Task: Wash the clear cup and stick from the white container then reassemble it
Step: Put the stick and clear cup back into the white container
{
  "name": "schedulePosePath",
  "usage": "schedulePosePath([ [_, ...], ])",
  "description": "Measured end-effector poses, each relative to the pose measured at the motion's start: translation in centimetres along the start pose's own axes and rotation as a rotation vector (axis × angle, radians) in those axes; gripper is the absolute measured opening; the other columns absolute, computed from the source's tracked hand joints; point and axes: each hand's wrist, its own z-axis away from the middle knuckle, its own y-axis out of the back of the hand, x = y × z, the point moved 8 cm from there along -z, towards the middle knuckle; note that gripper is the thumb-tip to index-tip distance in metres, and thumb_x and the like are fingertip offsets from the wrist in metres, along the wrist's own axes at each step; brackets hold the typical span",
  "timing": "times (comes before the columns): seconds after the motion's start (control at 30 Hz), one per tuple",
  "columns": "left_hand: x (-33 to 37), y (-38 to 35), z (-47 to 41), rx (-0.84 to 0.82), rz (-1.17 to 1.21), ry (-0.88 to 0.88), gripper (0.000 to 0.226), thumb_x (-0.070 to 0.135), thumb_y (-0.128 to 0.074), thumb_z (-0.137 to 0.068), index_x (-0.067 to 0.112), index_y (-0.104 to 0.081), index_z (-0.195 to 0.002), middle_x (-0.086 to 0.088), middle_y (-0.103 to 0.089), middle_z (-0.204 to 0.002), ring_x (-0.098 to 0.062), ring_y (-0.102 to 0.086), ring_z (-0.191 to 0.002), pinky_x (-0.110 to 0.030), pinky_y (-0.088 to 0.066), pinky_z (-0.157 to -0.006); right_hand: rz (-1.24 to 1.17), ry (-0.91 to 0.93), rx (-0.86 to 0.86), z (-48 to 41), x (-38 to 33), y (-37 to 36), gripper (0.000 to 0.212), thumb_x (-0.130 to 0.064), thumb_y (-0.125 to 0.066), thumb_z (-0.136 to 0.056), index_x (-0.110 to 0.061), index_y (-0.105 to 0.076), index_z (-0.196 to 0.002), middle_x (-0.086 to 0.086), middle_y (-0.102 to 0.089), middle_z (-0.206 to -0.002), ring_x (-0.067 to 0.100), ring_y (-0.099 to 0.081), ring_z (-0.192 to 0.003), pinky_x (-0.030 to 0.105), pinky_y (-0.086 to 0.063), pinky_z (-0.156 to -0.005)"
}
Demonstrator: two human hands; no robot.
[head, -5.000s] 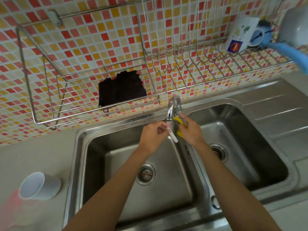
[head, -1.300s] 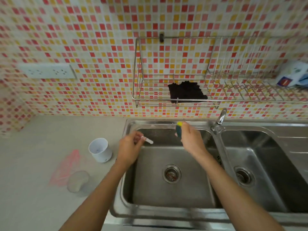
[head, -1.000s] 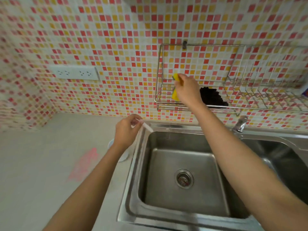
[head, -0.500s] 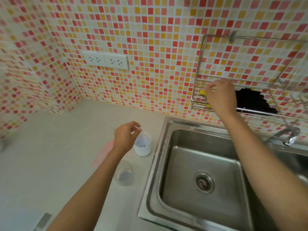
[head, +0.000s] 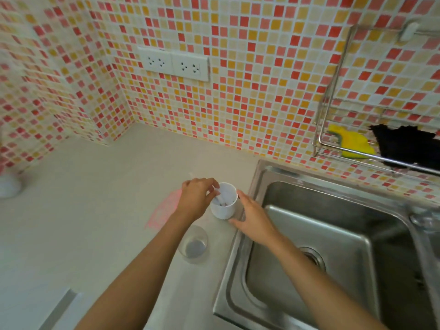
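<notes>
The white container (head: 225,210) stands upright on the grey counter just left of the sink. My left hand (head: 196,198) is over its rim, fingers pinched on the white stick (head: 222,197), whose lower end is inside the container. My right hand (head: 252,216) is open beside the container's right side, fingers spread, holding nothing. The clear cup (head: 193,244) stands on the counter in front of the container, under my left forearm, with nothing gripping it.
The steel sink (head: 333,234) fills the right side. A wall rack (head: 333,148) above it holds a yellow sponge (head: 352,144) and a black cloth (head: 404,145). A pink smear (head: 164,208) marks the counter. Sockets (head: 173,64) sit on the tiled wall.
My right hand left the yellow sponge in the rack and came down beside the white container. My left hand lowered the stick into the container. The view has shifted left.
</notes>
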Motion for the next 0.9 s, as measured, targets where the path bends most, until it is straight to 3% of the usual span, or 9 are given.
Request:
schedulePosePath([
  [0.07, -0.5, -0.1, -0.2, -0.003, 0.013, 0.004, 0.012, 0.033, -0.062, -0.090, 0.027, -0.068, -0.099, 0.007, -0.071, -0.093, -0.018, -0.062, -0.093, -0.035, -0.033, -0.090, -0.099, -0.032, -0.011, -1.2, 0.5, -1.2, 0.095, -0.044, -0.077, -0.072, -0.026, -0.024, -0.148, -0.006, -0.042, -0.145, 0.012, -0.041, -0.132, 0.032, -0.035, -0.109],
  [0.13, -0.7, -0.2, -0.4, -0.013, 0.002, -0.007, 0.013, 0.032, -0.062, -0.090, 0.027, -0.068, -0.100, 0.007, -0.071, -0.094, -0.018, -0.062, -0.093, -0.036, -0.035, -0.091, -0.157, -0.037, 0.014, -2.1, 0.7, -1.5, 0.092, -0.054, -0.079, -0.066, -0.032, -0.031, -0.141, -0.012, -0.050, -0.137, 0.005, -0.049, -0.123, 0.034, -0.046, -0.101],
  [0.23, -0.6, -0.2, -0.6, -0.009, -0.013, -0.028, 0.013, 0.032, -0.061, -0.091, 0.026, -0.068, -0.101, 0.007, -0.071, -0.094, -0.018, -0.061, -0.093, -0.035, -0.035, -0.091, -0.187, -0.032, 0.051, -2.5, 0.2, -1.2, 0.083, -0.040, -0.083, -0.066, -0.034, -0.035, -0.133, -0.012, -0.054, -0.129, 0.004, -0.051, -0.115, 0.024, -0.044, -0.094],
  [0.57, 0.2, -0.3, -1.1, 0.016, -0.046, -0.069, 0.015, 0.028, -0.059, -0.092, 0.023, -0.068, -0.104, 0.003, -0.070, -0.095, -0.021, -0.058, -0.095, -0.033, -0.031, -0.091, -0.256, -0.049, 0.114, -2.1, 0.4, -1.4, 0.072, -0.035, -0.082, -0.070, -0.040, -0.032, -0.122, -0.014, -0.054, -0.118, 0.010, -0.055, -0.106, 0.031, -0.052, -0.086],
  [0.7, 1.0, -0.5, -1.6, -0.035, -0.093, -0.110, 0.019, 0.026, -0.058, -0.094, 0.021, -0.068, -0.110, 0.000, -0.070, -0.102, -0.022, -0.058, -0.099, -0.033, -0.034, -0.092, -0.271, -0.067, 0.103, -2.2, 0.2, -1.6, 0.071, -0.034, -0.081, -0.073, -0.044, -0.028, -0.119, -0.016, -0.050, -0.115, 0.005, -0.052, -0.102, 0.021, -0.047, -0.082],
  [0.9, 2.5, -1.9, -1.7, -0.088, -0.165, -0.160, 0.023, 0.024, -0.056, -0.093, 0.020, -0.068, -0.112, -0.002, -0.070, -0.106, -0.024, -0.057, -0.099, -0.032, -0.036, -0.088, -0.307, -0.081, 0.091, -2.3, 0.7, -2.1, 0.073, -0.033, -0.081, -0.073, -0.051, -0.027, -0.119, -0.013, -0.054, -0.120, 0.008, -0.055, -0.108, 0.023, -0.050, -0.085],
])
